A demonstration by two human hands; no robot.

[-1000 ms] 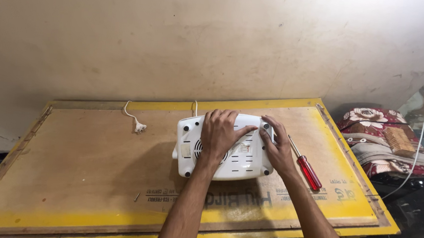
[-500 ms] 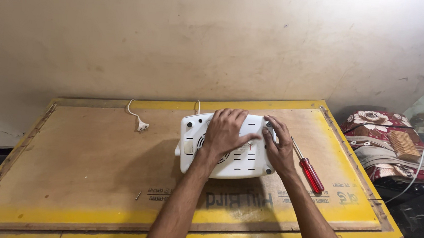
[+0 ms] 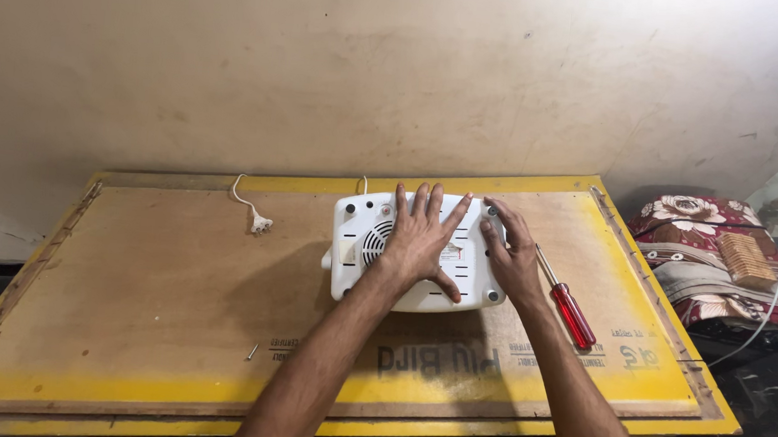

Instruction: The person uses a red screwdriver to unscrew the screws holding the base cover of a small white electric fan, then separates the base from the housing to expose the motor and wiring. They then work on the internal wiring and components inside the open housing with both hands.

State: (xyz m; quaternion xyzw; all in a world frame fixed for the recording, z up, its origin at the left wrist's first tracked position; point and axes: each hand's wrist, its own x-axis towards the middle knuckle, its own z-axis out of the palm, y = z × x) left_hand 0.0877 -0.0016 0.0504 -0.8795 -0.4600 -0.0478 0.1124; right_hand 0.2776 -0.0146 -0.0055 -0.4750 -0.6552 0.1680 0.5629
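Head view: white appliance (image 3: 360,244) upside down, lengthwise left-right

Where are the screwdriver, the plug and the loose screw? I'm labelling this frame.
screwdriver (image 3: 574,315): head view, on its red handle.
plug (image 3: 261,225): head view, on the white plug body at the cord's end.
screw (image 3: 253,352): head view, on its shaft, lying on the board.

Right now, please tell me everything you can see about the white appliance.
The appliance is a white, plastic-looking box lying underside up on the board. It shows a round vent grille, slots and dark corner feet. A thin white cord leads to a plug. The left hand lies flat on it; the right hand touches its right edge.
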